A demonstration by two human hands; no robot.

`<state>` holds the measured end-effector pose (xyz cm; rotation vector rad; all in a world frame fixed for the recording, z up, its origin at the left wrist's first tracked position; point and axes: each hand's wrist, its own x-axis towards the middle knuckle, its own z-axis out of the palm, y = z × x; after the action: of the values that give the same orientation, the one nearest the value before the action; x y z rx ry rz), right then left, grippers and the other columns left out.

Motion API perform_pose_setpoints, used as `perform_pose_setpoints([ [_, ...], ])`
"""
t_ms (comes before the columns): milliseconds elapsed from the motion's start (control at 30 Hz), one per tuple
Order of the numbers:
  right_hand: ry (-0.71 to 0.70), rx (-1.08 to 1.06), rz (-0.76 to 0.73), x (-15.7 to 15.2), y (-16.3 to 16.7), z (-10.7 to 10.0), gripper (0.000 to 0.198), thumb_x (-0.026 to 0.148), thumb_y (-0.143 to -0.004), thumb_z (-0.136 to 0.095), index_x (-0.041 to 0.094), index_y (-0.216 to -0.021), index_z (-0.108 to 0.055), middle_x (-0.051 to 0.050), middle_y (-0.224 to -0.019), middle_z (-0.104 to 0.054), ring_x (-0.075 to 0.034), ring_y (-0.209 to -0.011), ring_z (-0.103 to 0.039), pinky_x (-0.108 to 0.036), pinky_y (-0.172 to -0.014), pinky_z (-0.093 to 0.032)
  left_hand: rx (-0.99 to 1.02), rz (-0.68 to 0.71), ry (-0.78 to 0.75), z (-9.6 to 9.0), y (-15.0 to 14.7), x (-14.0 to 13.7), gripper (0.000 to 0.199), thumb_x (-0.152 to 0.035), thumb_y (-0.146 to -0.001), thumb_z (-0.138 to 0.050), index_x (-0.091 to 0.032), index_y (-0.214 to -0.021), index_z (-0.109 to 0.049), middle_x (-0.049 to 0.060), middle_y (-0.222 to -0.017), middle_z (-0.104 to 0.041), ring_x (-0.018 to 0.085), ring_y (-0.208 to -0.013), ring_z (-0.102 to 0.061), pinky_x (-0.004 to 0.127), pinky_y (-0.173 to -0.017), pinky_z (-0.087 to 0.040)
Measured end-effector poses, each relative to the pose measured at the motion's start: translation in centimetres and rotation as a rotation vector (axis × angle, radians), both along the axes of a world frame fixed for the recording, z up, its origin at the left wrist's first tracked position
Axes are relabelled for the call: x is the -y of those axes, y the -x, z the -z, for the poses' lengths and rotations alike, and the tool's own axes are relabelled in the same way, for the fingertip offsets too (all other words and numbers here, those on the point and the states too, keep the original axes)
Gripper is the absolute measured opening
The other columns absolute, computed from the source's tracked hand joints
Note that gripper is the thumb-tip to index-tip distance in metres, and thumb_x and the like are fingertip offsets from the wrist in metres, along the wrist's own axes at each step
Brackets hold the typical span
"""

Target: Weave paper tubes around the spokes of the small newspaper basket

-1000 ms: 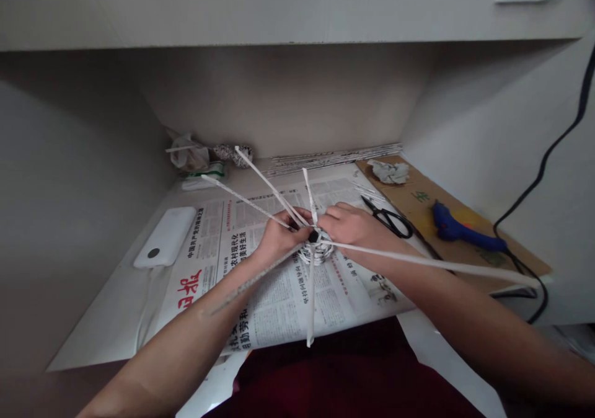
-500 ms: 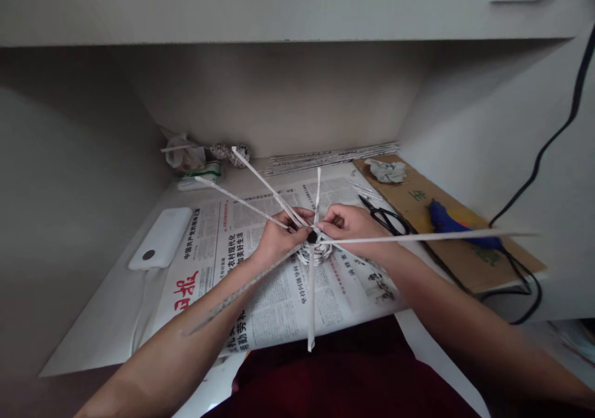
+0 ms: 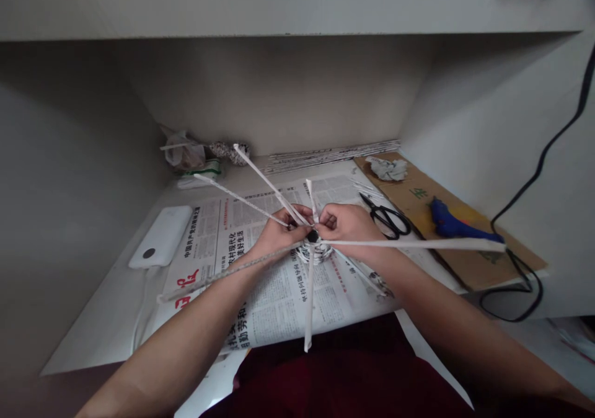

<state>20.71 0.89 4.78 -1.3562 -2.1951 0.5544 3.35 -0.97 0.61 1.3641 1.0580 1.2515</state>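
Over the newspaper (image 3: 279, 306) I hold a small round weave of rolled paper (image 3: 315, 253) with a dark spot in its middle. Several long paper strips stick out from it on all sides; one paper strip (image 3: 308, 300) points toward my body and another reaches far right. My left hand (image 3: 281, 235) is closed at the weave's left side, thumb near the dark spot, with strips running between its fingers. Across from it, my right hand (image 3: 341, 226) pinches at the base of a short upright strip (image 3: 311, 198). The exact grip of the fingertips is partly hidden.
Black-handled scissors (image 3: 385, 216) lie right of my right hand. Beyond them, a cardboard sheet (image 3: 418, 188) carries a blue glue gun (image 3: 458, 224) and crumpled paper (image 3: 388, 168). A white power bank (image 3: 160, 238) lies left; rolled paper sticks (image 3: 334, 154) lie along the back wall.
The weave has turned slightly in my hands. The upright strip's tip has shifted left and lower, and the lower-left strip has swung outward. Both hands stay close together.
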Motion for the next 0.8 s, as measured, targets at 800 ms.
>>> perform_pose_setpoints([
  [800, 0.063, -0.027, -0.092, 0.2, -0.1, 0.1, 0.004, 0.021, -0.078, -0.062, 0.02, -0.075, -0.063, 0.001, -0.067, -0.064, -0.012, -0.059, -0.054, -0.023, -0.056, -0.038, -0.004, -0.046, 0.126, -0.5, 0.7, -0.1, 0.035, -0.045, -0.066, -0.078, -0.015, -0.082, -0.072, 0.003, -0.067, -0.069, 0.014, -0.055, -0.059, 0.025, -0.049, -0.045],
])
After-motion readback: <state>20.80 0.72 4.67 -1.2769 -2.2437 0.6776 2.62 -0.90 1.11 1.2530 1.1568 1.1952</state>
